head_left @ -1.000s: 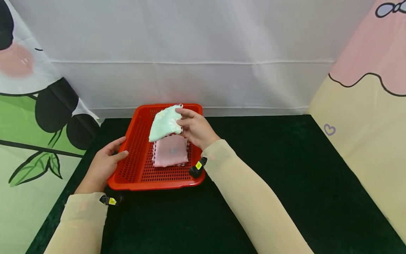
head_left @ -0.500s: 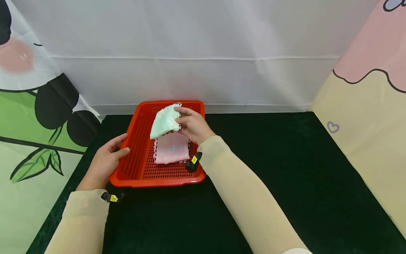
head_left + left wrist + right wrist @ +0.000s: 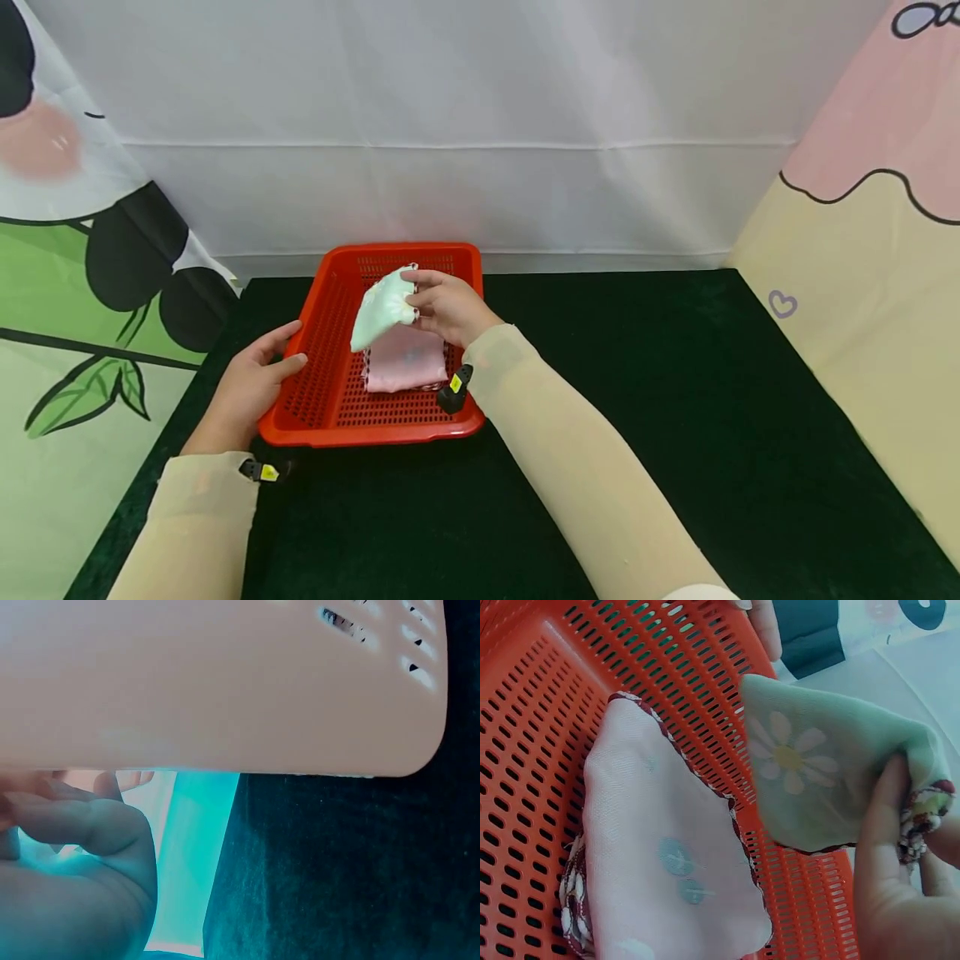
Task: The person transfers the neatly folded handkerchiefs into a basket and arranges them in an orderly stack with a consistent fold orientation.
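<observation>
A red perforated plastic basket (image 3: 322, 433) sits on the dark green table. My left hand (image 3: 247, 387) holds its left rim, thumb toward the rim's top. Over the basket, my right hand (image 3: 450, 308) pinches a folded mint-green handkerchief (image 3: 381, 310) by its patterned edge. A white-petalled flower shows on the handkerchief (image 3: 802, 761) in the right wrist view. Below it, a folded pink handkerchief (image 3: 407, 360) with a dark red and white trim lies in the basket. Part of the pink one is hidden behind the green one and my hand.
Dark green cloth (image 3: 637, 375) covers the table around the basket. A white fabric backdrop (image 3: 480, 125) hangs behind the table, with printed panels at left and right. Small black wrist cameras sit on both of my cuffs.
My right hand has lowered the green handkerchief slightly and shifted it a little left, tilting it more. My left hand stays at the basket rim.
</observation>
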Demonstrator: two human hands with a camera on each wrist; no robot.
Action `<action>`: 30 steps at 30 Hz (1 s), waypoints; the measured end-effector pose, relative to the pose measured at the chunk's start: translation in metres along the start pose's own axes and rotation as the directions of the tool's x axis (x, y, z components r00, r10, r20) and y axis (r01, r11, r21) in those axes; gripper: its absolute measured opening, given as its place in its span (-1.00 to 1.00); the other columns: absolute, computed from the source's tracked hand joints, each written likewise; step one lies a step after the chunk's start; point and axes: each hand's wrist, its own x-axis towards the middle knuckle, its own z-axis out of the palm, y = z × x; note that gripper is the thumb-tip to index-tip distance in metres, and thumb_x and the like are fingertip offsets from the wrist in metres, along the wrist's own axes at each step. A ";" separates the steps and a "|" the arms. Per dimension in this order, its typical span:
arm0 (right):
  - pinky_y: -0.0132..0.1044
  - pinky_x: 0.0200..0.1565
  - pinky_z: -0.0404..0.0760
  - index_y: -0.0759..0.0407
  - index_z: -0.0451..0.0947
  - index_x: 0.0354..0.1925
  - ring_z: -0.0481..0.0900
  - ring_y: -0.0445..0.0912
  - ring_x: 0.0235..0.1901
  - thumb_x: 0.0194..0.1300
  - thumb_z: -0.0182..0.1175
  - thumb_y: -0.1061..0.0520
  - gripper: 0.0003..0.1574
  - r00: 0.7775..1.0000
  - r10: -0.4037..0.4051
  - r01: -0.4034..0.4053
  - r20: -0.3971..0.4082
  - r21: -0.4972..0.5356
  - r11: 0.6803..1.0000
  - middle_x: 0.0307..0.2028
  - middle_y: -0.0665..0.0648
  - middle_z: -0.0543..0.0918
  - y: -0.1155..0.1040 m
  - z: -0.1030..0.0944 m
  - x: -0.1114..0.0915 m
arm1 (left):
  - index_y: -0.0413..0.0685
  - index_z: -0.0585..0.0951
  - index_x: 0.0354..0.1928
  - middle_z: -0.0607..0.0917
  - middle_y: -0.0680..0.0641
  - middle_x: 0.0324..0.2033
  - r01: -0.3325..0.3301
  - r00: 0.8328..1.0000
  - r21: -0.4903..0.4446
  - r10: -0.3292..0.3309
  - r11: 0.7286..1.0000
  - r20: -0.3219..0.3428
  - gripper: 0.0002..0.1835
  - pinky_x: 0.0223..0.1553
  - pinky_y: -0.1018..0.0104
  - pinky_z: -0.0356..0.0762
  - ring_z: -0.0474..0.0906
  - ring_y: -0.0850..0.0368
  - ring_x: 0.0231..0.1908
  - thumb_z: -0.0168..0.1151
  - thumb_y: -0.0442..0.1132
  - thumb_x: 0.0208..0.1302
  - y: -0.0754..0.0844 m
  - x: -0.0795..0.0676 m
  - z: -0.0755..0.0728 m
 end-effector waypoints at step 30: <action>0.01 0.17 0.60 0.12 0.42 0.45 0.61 0.07 0.07 0.44 0.14 0.43 -0.32 0.990 0.140 -0.141 -0.021 -0.230 0.963 0.19 0.21 0.54 0.003 -0.003 -0.008 | 0.36 0.14 0.64 0.28 -0.17 0.46 0.001 1.000 0.013 -0.001 1.000 0.008 -0.30 -0.07 0.31 0.69 0.49 -0.14 0.23 0.13 0.04 0.56 0.000 -0.004 0.000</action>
